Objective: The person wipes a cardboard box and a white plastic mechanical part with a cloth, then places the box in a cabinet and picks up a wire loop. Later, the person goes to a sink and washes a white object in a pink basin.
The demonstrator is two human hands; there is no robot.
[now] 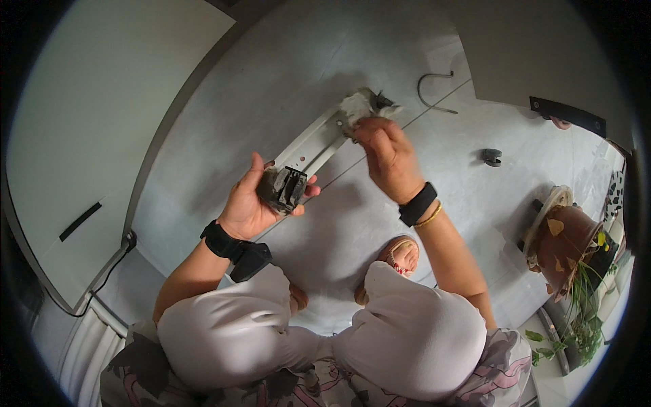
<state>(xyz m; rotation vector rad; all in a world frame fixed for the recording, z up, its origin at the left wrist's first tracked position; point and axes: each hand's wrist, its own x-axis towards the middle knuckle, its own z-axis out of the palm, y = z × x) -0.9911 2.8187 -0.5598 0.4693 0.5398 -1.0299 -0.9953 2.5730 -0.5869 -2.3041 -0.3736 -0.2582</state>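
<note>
A pale metal channel rail (313, 147) slants away from me above the floor, small holes in its web. My left hand (249, 203) holds its near end from below, thumb along one side and fingers around the other. At that end is a grimy black plastic end piece (290, 185) with slots. My right hand (386, 152) is at the far end, fingertips pinched on a crumpled whitish wad (357, 108), cloth or lint, I cannot tell which. Beside the wad a dark part (381, 100) shows; the fingers and wad hide much of that end.
On the grey tiled floor (229, 127) lie a bent metal hook (421, 89) and a small black caster wheel (492, 157). A potted plant (567, 239) stands right. Pale cabinet-like panels (101, 102) flank the left, with a black cable (107, 277) below. My knees (229, 330) are close beneath.
</note>
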